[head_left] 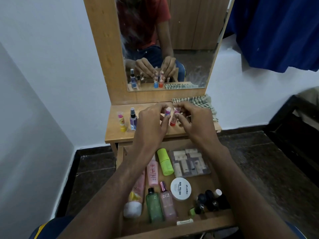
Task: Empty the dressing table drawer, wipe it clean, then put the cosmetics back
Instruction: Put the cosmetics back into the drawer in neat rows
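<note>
Currently emptying drawer (174,229) | left hand (151,125) fingers pinch blue-based lipstick (167,112), right hand (193,121) fingers pinch red-based lipstick (174,120) | next: release both upright on surface (119,137) below fingers.

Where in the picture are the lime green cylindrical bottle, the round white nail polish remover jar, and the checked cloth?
Lime green cylindrical bottle (165,163): head view, middle of its body, lying in the drawer.
Round white nail polish remover jar (180,188): head view, centre of its lid.
Checked cloth (202,101): head view, folded part on the tabletop.
</note>
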The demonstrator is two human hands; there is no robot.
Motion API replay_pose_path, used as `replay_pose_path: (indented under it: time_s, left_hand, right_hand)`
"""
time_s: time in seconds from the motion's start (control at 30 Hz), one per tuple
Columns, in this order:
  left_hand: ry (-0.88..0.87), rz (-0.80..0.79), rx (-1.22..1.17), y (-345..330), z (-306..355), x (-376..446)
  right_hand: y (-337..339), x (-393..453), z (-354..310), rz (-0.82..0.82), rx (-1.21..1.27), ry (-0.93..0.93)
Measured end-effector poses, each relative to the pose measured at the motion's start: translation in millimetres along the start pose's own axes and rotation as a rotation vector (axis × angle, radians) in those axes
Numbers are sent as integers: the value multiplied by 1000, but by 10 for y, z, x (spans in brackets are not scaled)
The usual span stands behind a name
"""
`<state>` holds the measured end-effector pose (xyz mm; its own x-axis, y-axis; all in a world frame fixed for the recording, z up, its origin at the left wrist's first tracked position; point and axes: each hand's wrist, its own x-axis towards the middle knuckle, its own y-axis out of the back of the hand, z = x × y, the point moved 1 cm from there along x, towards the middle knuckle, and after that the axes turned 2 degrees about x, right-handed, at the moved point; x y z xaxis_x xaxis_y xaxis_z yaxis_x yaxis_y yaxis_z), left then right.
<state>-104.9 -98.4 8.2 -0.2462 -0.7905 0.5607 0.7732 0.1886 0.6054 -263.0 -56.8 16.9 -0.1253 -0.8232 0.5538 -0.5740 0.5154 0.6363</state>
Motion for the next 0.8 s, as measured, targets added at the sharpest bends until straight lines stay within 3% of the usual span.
replay_pose_path:
  time_s: [0.23,0.4,0.6,0.8]
  left_hand:
    - [-30,-55,-193,231,133,-131]
    - [-36,-214,-204,307,169,-424]
    - [-49,-585,-201,-246,321,-882]
    - [-87,-716,-176,-519,323,-983]
  right_hand:
    - [706,-230,-37,1,-9,-99]
    - [1115,-634,95,-254,-167,-149]
    - [929,-921,287,-567,-206,-174]
    - [906,-978,392,-746,-356,-63]
